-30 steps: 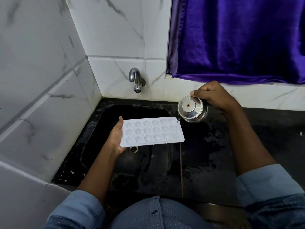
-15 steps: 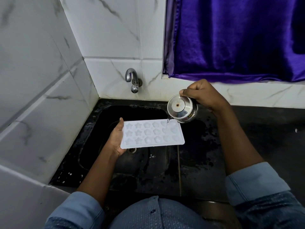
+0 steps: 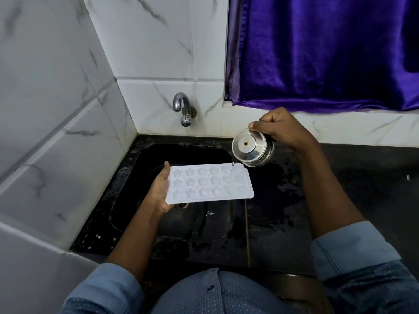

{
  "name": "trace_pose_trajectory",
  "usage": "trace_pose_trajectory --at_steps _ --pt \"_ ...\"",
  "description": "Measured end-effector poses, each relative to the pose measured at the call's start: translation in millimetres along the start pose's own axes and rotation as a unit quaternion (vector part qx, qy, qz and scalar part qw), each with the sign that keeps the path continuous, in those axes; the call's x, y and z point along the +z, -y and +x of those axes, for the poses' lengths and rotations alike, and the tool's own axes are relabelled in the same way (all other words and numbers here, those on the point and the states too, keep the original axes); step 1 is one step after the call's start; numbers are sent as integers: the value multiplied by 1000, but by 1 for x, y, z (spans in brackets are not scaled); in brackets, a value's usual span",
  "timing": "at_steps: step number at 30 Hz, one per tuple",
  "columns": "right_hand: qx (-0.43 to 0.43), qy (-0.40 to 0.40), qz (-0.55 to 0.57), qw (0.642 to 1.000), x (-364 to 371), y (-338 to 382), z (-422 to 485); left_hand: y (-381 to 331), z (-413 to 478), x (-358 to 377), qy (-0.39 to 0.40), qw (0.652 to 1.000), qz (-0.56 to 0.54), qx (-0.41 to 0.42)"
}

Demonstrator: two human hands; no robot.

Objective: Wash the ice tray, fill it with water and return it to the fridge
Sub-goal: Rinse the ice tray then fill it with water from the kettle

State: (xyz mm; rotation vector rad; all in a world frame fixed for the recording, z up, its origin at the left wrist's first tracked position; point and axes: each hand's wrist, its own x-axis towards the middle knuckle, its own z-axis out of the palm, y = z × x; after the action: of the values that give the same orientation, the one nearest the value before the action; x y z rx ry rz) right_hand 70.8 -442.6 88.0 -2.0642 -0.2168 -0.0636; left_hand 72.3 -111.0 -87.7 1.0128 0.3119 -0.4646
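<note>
A white ice tray (image 3: 209,183) with star and flower moulds is held level over the black sink (image 3: 145,177). My left hand (image 3: 159,189) grips its left end, thumb on the far edge. My right hand (image 3: 281,130) grips a small steel pot (image 3: 251,148) by its far side and tilts it toward the tray. A thin stream of water falls from the pot's lip into the moulds at the tray's right end.
A chrome tap (image 3: 183,108) juts from the tiled back wall above the sink, with no water running. The wet black counter (image 3: 340,189) spreads to the right. A purple curtain (image 3: 317,53) hangs above it. White tiled walls close the left side.
The pot has moved slightly left along the tray's far right corner and keeps pouring. The tray stays held in the same place.
</note>
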Motion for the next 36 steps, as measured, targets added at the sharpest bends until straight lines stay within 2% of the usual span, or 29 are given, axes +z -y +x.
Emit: trace_pose_trajectory --at_steps 21,36 --pt "8 -1 69 998 29 2 1 2 -1 12 -3 1000 5 4" --pt "4 8 63 998 37 1 -1 2 0 5 7 1000 -17 -7"
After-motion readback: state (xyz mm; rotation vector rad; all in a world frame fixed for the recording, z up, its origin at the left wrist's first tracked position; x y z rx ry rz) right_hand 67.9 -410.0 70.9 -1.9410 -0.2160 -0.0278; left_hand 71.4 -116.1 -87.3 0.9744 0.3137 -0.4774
